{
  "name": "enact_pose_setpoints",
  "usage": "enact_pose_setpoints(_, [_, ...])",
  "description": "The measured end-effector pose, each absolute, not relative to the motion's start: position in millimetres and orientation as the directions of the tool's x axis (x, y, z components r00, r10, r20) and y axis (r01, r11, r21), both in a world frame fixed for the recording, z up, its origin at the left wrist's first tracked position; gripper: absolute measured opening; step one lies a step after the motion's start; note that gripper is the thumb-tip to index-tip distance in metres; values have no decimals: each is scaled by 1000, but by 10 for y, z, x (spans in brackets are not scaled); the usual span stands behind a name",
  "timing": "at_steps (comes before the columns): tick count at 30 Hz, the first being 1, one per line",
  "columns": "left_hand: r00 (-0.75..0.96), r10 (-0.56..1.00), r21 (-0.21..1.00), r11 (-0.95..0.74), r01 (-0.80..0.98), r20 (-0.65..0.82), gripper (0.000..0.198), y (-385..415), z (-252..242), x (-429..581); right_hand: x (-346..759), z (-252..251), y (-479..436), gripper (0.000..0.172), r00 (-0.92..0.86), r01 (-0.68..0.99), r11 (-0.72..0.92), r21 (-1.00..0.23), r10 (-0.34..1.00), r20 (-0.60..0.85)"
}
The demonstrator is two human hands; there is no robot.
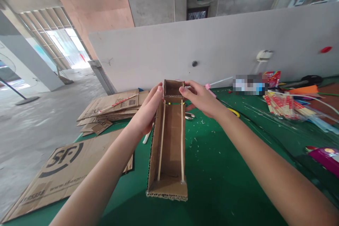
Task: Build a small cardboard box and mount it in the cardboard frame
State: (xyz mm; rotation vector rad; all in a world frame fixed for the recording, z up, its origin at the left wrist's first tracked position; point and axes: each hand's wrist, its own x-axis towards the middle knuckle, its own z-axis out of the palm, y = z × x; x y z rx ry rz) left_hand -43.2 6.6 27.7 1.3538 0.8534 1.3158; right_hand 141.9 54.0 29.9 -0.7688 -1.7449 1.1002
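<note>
A long cardboard frame [173, 148] points away from me above the green table, with two thin wooden sticks [182, 141] running lengthwise inside it. At its far end sits a small open-topped cardboard box [173, 95]. My right hand [202, 99] grips that box, thumb over its right wall and the other fingers partly hidden behind. Along the frame's left side, near the far end, my left hand [149, 113] is closed against the cardboard, its thumb beside the box. Small yellow bits show just below the box.
Flattened cardboard pieces [116, 106] are stacked at the left, with a larger printed sheet [69, 169] nearer me. Scissors [189, 116] lie behind the frame. Packaged chopsticks [286, 104], a purple packet [324, 159] and craft supplies lie at the right. A white partition [225, 42] borders the table's back.
</note>
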Motion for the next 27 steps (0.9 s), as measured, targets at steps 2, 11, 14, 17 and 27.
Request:
enact_pose_setpoints(2, [127,973,971,-169,-171,192,64,55,291,-416,1420,294,543,43,-404,28,403,-915,841,358])
enact_pose_setpoints(11, [25,969,968,-244,-54,246,59,26,281,-399,1406,254,572,42,-397,41,430,-902,835,380])
enact_pose_setpoints(14, [23,965,965,-259,-37,260,59,15,282,-397,1409,254,566,42,-407,39,429,-902,832,378])
enact_pose_setpoints(17, [26,961,961,-274,-35,275,58,9,283,-387,1404,258,556,43,-405,45,427,-903,834,374])
enact_pose_setpoints(27, [-16,933,933,-358,47,359,59,0,242,-374,1397,242,557,39,-401,53,440,-896,832,384])
